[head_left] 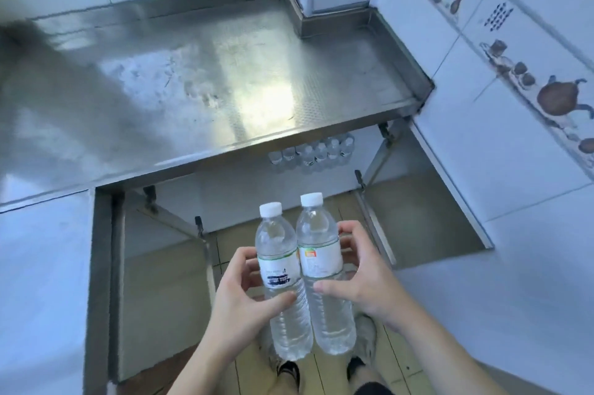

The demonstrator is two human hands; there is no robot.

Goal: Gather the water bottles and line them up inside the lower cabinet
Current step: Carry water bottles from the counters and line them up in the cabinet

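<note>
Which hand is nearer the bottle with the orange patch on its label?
Right. The right hand holds that orange-patch bottle directly; the left hand holds the neighbouring bottle on its far side.

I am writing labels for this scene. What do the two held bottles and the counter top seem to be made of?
Left bottle and right bottle: apparently clear thin plastic, glossy, with ribbed lower bodies, white caps, paper-like labels. Counter top: probably stainless steel, dull grey sheen, with blurred reflections and scuff marks.
</note>
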